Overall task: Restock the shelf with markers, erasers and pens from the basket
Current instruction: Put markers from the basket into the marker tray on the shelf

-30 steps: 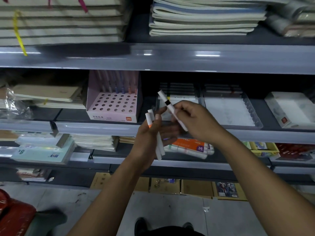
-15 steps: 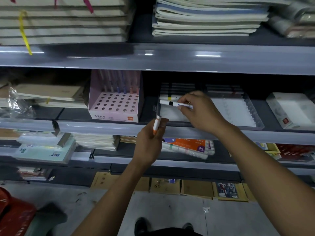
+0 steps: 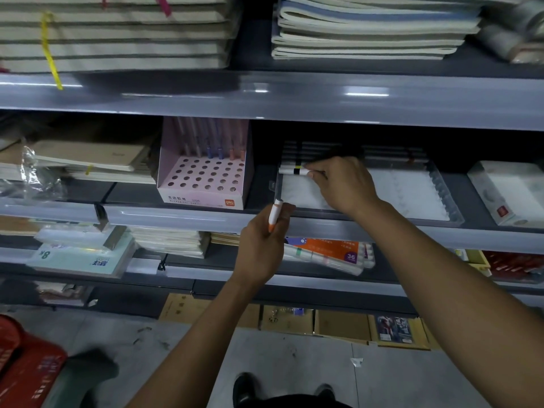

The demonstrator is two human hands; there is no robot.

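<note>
My right hand [image 3: 341, 184] reaches into a clear plastic tray [image 3: 441, 198] on the middle shelf and pinches a white marker with a black band [image 3: 293, 171], which lies level against a row of markers at the tray's back left. My left hand [image 3: 263, 245] is lower, in front of the shelf edge, and grips a white marker with an orange cap [image 3: 273, 216] upright. The red basket [image 3: 26, 366] sits on the floor at the bottom left.
A pink pen display box [image 3: 203, 184] with holes stands left of the tray. Notebook stacks fill the top shelf [image 3: 368, 30]. A white box [image 3: 512, 192] lies at the right. An orange marker pack [image 3: 332, 251] sits on the lower shelf.
My right hand carried the black-banded marker from in front of the shelf into the tray and turned it level. My left hand now shows one orange-capped marker instead of two.
</note>
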